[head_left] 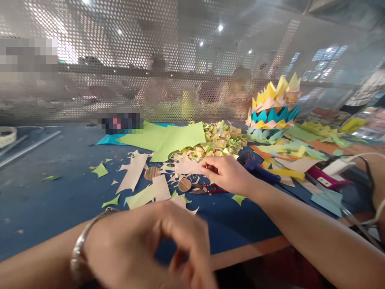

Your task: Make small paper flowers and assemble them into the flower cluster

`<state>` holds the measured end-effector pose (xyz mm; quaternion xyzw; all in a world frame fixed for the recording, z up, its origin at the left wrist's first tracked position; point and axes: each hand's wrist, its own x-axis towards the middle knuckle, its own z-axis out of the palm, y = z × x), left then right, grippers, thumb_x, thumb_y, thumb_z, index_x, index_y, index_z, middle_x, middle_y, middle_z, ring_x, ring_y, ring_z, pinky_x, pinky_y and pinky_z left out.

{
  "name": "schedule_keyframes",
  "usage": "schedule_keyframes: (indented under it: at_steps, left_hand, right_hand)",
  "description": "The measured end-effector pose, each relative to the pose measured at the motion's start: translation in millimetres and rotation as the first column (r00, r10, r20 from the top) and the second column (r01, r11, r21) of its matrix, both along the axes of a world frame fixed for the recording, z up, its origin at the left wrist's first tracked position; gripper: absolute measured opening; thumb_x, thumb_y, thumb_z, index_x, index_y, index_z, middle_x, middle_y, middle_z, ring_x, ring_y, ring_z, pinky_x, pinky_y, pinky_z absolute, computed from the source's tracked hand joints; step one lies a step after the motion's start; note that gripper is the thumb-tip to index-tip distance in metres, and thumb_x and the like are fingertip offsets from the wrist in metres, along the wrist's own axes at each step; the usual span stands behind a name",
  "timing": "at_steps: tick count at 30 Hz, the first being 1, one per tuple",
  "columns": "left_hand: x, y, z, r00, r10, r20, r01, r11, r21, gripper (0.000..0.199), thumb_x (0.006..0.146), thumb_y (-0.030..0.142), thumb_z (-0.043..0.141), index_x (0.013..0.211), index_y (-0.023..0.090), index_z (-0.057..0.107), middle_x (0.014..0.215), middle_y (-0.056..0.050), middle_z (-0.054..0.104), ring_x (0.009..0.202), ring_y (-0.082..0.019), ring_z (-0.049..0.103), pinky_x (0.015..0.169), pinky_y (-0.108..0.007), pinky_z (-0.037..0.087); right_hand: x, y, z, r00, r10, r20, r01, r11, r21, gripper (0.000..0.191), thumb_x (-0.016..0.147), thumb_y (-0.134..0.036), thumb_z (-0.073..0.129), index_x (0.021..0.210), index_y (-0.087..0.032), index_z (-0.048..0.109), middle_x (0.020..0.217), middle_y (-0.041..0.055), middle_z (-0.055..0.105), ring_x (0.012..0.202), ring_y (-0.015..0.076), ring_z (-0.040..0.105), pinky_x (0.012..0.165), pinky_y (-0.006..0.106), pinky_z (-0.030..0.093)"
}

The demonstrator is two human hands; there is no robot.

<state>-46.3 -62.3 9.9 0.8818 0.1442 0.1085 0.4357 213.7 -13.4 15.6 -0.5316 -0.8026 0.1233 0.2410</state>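
My right hand [230, 172] reaches over the table with its thumb and fingers pinched on the end of a pale pink paper strip [188, 166]. Just below it lie red-handled thread snips [209, 188], beside a round wooden disc [184, 184]. A second disc [152, 173] sits to the left among cut paper scraps [134, 172]. Close to the camera, my left hand [150, 245] wears a silver bracelet [80, 245]. Its fingers are curled inward and blurred; what they hold, if anything, is hidden.
Behind the scraps lie a green paper sheet [177, 138] and a heap of small paper pieces [224, 140]. A tiered paper crown [273, 114] stands at the back right. A blue glue gun [261, 170] and a magenta power strip [326, 178] with cables occupy the right side.
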Motion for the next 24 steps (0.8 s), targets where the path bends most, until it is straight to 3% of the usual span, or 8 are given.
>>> schedule_keyframes:
  at_steps: [2, 5, 9, 13, 16, 18, 21, 24]
  left_hand:
    - [26.8, 17.6, 16.1, 0.994, 0.107, 0.037, -0.109, 0.992, 0.060, 0.023, 0.089, 0.029, 0.063, 0.109, 0.029, 0.074, 0.104, -0.003, 0.075, 0.094, -0.017, 0.068, 0.085, -0.030, 0.054]
    - [47.9, 33.4, 14.7, 0.983, 0.179, 0.040, -0.183, 0.956, 0.230, 0.037, 0.087, 0.028, 0.066, 0.123, 0.024, 0.069, 0.134, -0.010, 0.063, 0.123, -0.024, 0.057, 0.105, -0.038, 0.045]
    - [46.3, 46.8, 6.1, 0.949, 0.308, 0.065, -0.314, 0.907, 0.279, 0.029, 0.093, 0.028, 0.056, 0.117, 0.023, 0.071, 0.122, -0.008, 0.069, 0.113, -0.022, 0.062, 0.101, -0.037, 0.046]
    - [28.4, 83.1, 10.6, 0.756, 0.652, 0.055, -0.631, 0.703, 0.327, 0.030, 0.090, 0.029, 0.052, 0.111, 0.017, 0.070, 0.111, -0.011, 0.073, 0.088, -0.022, 0.067, 0.080, -0.035, 0.051]
    - [11.7, 117.5, 7.4, 0.614, 0.788, 0.046, -0.757, 0.572, 0.314, 0.034, 0.088, 0.027, 0.051, 0.113, 0.012, 0.067, 0.113, -0.014, 0.072, 0.095, -0.022, 0.068, 0.082, -0.032, 0.051]
    - [4.4, 136.8, 2.3, 0.551, 0.834, -0.023, -0.758, 0.512, 0.403, 0.039, 0.087, 0.027, 0.050, 0.121, 0.011, 0.062, 0.122, -0.014, 0.069, 0.105, -0.022, 0.067, 0.087, -0.030, 0.050]
    - [4.0, 159.3, -2.2, 0.493, 0.865, -0.087, -0.751, 0.474, 0.459, 0.054, 0.084, 0.035, 0.056, 0.133, 0.010, 0.054, 0.128, -0.018, 0.065, 0.113, -0.028, 0.065, 0.091, -0.033, 0.050]
    - [13.0, 177.3, 1.0, 0.466, 0.870, -0.159, -0.723, 0.479, 0.497, 0.071, 0.074, 0.042, 0.068, 0.134, 0.008, 0.052, 0.126, -0.020, 0.066, 0.118, -0.034, 0.061, 0.096, -0.037, 0.047]
  right_hand:
    - [0.3, 1.1, -1.1, 1.000, -0.011, -0.013, 0.011, 1.000, 0.003, 0.016, 0.089, -0.028, 0.053, 0.080, -0.018, 0.062, 0.060, -0.0011, 0.058, 0.052, 0.0096, 0.046, 0.055, 0.025, 0.031]
    - [1.5, 2.9, -3.3, 0.999, -0.014, -0.043, 0.014, 1.000, -0.001, 0.017, 0.089, -0.030, 0.053, 0.082, -0.018, 0.063, 0.062, -0.0004, 0.060, 0.055, 0.0107, 0.049, 0.055, 0.025, 0.032]
    - [2.5, 4.7, -4.9, 0.999, -0.008, -0.034, 0.007, 1.000, -0.018, 0.020, 0.090, -0.034, 0.054, 0.082, -0.018, 0.064, 0.062, -0.0006, 0.059, 0.055, 0.0113, 0.049, 0.054, 0.025, 0.032]
    - [0.7, 4.0, -4.9, 0.999, -0.025, -0.034, 0.024, 0.999, -0.033, 0.023, 0.091, -0.036, 0.053, 0.084, -0.018, 0.066, 0.063, 0.0011, 0.061, 0.056, 0.0123, 0.051, 0.053, 0.026, 0.033]
    - [-0.5, 2.2, -5.0, 0.999, -0.016, -0.038, 0.015, 1.000, -0.020, 0.020, 0.090, -0.033, 0.053, 0.082, -0.018, 0.064, 0.064, 0.0015, 0.062, 0.054, 0.0115, 0.050, 0.054, 0.026, 0.034]
    - [-0.5, 1.3, -5.5, 0.999, 0.005, -0.040, -0.005, 1.000, -0.007, 0.020, 0.090, -0.032, 0.053, 0.080, -0.018, 0.063, 0.064, 0.0013, 0.062, 0.053, 0.0112, 0.050, 0.053, 0.026, 0.035]
    - [0.0, 1.2, -6.8, 0.999, 0.023, -0.046, -0.023, 1.000, 0.008, 0.021, 0.090, -0.034, 0.052, 0.081, -0.019, 0.063, 0.064, 0.0019, 0.064, 0.055, 0.0119, 0.053, 0.053, 0.026, 0.035]
    - [0.4, 1.6, -7.6, 0.999, 0.028, -0.042, -0.027, 1.000, 0.007, 0.022, 0.091, -0.035, 0.052, 0.083, -0.019, 0.065, 0.065, 0.0018, 0.065, 0.055, 0.0123, 0.055, 0.053, 0.026, 0.037]
